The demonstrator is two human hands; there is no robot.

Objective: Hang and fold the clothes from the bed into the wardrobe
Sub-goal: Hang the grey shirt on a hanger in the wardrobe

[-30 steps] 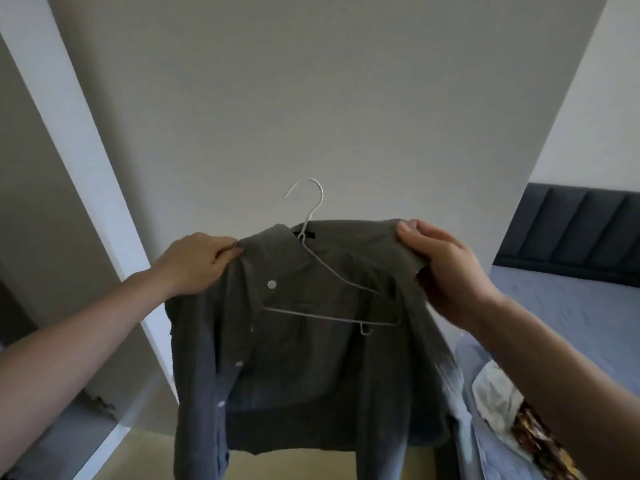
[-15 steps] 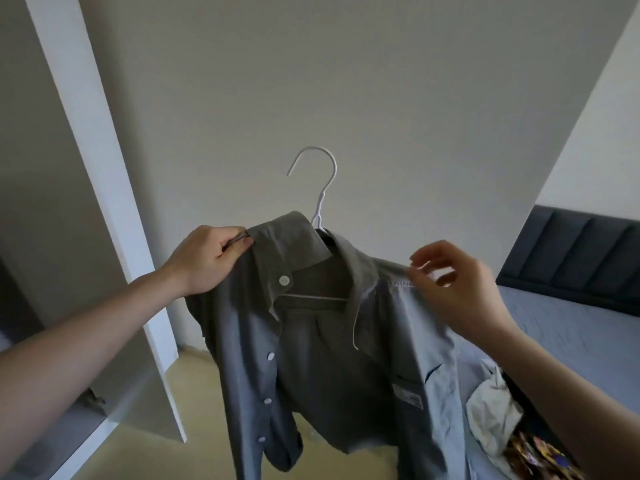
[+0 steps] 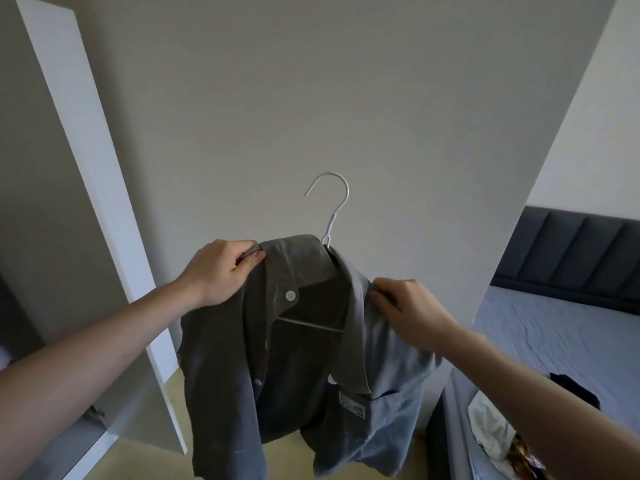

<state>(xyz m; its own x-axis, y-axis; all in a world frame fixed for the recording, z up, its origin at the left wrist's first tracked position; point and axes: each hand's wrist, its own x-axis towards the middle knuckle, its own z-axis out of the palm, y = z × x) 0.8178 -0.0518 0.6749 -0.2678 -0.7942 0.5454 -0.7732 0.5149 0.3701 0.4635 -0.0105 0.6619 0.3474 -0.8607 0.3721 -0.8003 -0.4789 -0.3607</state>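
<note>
A grey button-up shirt (image 3: 304, 368) hangs on a white wire hanger (image 3: 330, 216), held up in the air in front of a pale wall (image 3: 346, 98). The hanger's hook rises above the collar and its lower bar shows through the open neck. The shirt's front is unbuttoned, with white buttons down the left placket and a chest pocket with a small label on the right panel.

The left hand (image 3: 218, 271) grips the shirt's left shoulder beside the collar, fingers and thumb curled round the cloth. The right hand (image 3: 408, 313) pinches the fabric at the right shoulder, just right of the collar, its fingers bent onto the cloth. The shirt thus spans between the two hands, with the hanger hook up between them and slightly farther away. Both forearms reach in from the near corners.

To the left stands a white wardrobe door (image 3: 86, 188), open, with the shirt's left edge in front of its lower part. To the right lies the bed (image 3: 554, 334) with a blue-grey sheet and a dark padded headboard (image 3: 581, 251). On the bed's near end lie a dark garment (image 3: 575, 389) and a pale crumpled garment (image 3: 491, 424) beside a patterned one (image 3: 526, 455).
</note>
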